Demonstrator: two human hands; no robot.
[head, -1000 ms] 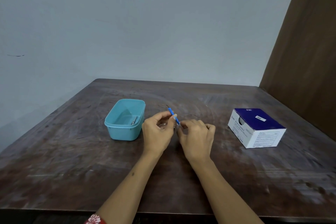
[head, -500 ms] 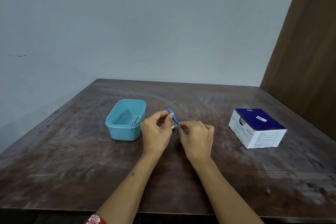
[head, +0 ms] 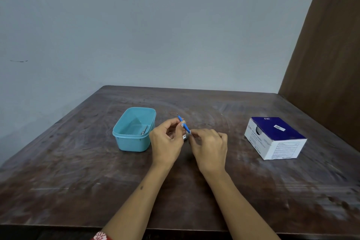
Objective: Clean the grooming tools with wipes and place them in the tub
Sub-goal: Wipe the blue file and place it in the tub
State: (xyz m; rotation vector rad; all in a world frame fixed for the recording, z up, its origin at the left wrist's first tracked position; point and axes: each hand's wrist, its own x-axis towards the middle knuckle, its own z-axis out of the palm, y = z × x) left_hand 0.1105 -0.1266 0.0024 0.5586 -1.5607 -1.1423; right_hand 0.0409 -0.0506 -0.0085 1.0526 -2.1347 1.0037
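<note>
Above a worn wooden table [head: 78, 171], the left hand [head: 165, 142] pinches a thin blue-handled tool [head: 184, 123] while the right hand [head: 209, 148] curls its fingers around the tool's lower end — just right of a teal tub [head: 134, 143] holding 1 metal tool [head: 144, 130]. A box of wipes [head: 274, 137] sits well apart.

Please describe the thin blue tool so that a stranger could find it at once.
On the dark wooden table, look right of the teal tub, where two hands meet. The left hand pinches a blue-handled tool, slanted, with a fine metal tip: the only blue stick there.
</note>
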